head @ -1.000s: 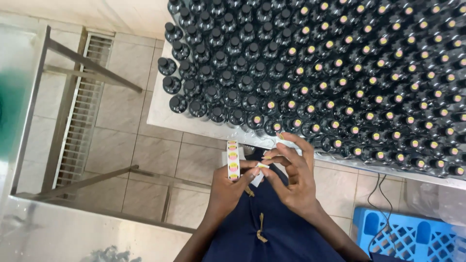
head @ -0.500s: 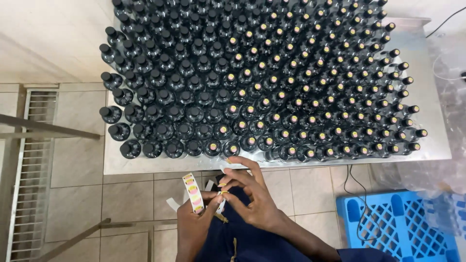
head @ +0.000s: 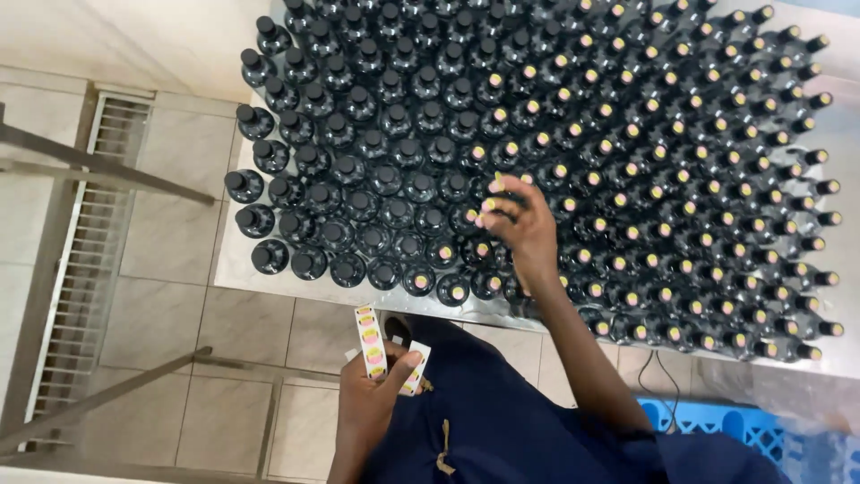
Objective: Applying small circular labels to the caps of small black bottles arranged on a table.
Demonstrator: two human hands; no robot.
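Dozens of dark bottles point(head: 376, 170) are packed tight on the metal tabletop point(head: 235, 269), most already capped with round stickers. Right hand point(head: 520, 224) is out over the rows near the front edge, fingertips pinched on a small sticker point(head: 498, 183). Left hand point(head: 376, 390) sits below the front edge, gripping a sticker strip point(head: 371, 341).

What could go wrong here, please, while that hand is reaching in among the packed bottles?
1. The right hand and its forearm stretch over tightly packed dark bottles; a knock could tip one into its neighbours.
2. The front row of bottles stands near the table edge, so a nudged bottle might fall to the tiled floor.
3. The sticker strip hangs loosely from the left hand and could slip or snag.
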